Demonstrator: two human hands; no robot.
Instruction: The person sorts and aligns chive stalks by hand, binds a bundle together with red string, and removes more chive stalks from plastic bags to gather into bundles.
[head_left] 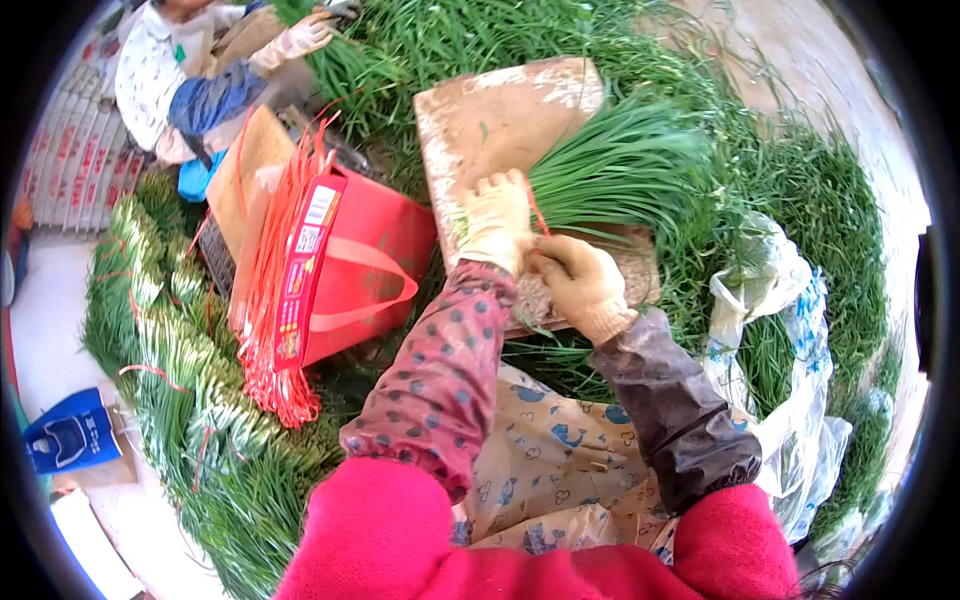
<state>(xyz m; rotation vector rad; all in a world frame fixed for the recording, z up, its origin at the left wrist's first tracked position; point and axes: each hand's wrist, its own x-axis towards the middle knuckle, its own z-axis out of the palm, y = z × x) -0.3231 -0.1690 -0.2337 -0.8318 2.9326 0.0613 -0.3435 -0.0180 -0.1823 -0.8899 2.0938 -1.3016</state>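
A bunch of long green chives (620,170) lies across a worn board (490,120), its leaf tips fanned to the right. My left hand (497,215), in a cream glove, presses round the stem end of the bunch, hiding most of it. A red tie strip (537,205) crosses the stems just right of that hand. In a matching glove, my right hand (583,280) pinches the lower part of the strip, close beside my left hand. The fingertips of my right hand partly hide the strip's end.
A red bag (370,265) with many red strips (285,270) hanging over it stands at left. Tied bundles (190,370) are heaped beyond it. Loose greens (800,190) surround the board. A plastic bag (790,370) lies right; a co-worker (215,90) sits at upper left.
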